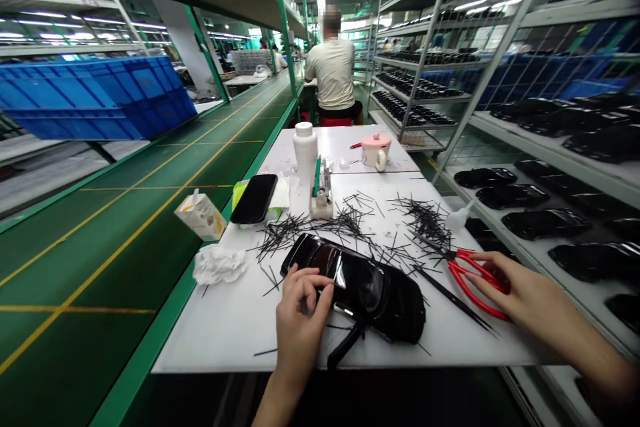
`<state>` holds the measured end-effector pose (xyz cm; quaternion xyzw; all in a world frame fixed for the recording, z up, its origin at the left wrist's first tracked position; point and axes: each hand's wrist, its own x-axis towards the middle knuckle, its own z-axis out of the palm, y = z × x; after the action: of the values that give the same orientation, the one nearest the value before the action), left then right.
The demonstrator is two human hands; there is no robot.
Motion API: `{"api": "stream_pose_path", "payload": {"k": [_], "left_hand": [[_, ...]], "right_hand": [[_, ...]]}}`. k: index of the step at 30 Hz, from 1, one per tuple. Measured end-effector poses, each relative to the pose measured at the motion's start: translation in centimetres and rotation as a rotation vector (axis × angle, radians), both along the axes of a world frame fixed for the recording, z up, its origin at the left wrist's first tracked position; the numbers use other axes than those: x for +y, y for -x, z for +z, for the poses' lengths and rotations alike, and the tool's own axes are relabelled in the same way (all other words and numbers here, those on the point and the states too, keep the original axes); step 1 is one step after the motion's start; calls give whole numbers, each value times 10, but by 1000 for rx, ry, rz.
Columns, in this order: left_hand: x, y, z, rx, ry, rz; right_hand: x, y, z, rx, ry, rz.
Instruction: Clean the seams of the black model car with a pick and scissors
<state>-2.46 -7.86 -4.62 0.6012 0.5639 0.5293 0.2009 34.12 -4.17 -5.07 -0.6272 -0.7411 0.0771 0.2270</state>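
Note:
A glossy black model car [357,287] lies at an angle on the white table, its near door swung out toward me. My left hand [304,300] rests at the car's near left side, thumb and index fingertips pressed together; anything pinched between them is too small to make out. On the right, my right hand [505,280] has its fingers around the handles of red-handled scissors [475,273], whose blades point left toward a pile of thin black sticks [427,221]. Black tweezers [455,297] lie just below the scissors. More black sticks [285,235] are scattered behind the car.
Crumpled tissue [220,264], a small carton [201,215], a phone [255,199], a white bottle [305,153] and a lidded pink cup [376,150] stand or lie around. A green conveyor [125,233] runs left; racks [500,113] of black car bodies stand right. A person [333,73] sits ahead.

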Motion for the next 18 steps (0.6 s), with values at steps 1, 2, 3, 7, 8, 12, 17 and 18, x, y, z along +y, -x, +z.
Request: {"api": "stream_pose_path", "payload": {"k": [1, 2, 3, 7, 8, 12, 17, 18], "left_hand": [[1, 2, -4, 15, -26, -2], [2, 4, -7, 28, -51, -4], [2, 6, -10, 39, -67, -9], [4, 10, -16, 59, -84, -31], [3, 11, -16, 58, -84, -37], [0, 10, -15, 28, -95, -27], [-8, 7, -11, -23, -37, 18], [-10, 6, -10, -37, -25, 20]], "right_hand": [[1, 1, -2, 2, 5, 14], [3, 3, -5, 12, 7, 23], [6, 5, -7, 45, -6, 6], [39, 3, -13, 304, -137, -228], [52, 0, -15, 348, -145, -257], [100, 0, -14, 507, -33, -172], [89, 47, 19, 659, 58, -35], [76, 60, 26, 668, 94, 6]]}}
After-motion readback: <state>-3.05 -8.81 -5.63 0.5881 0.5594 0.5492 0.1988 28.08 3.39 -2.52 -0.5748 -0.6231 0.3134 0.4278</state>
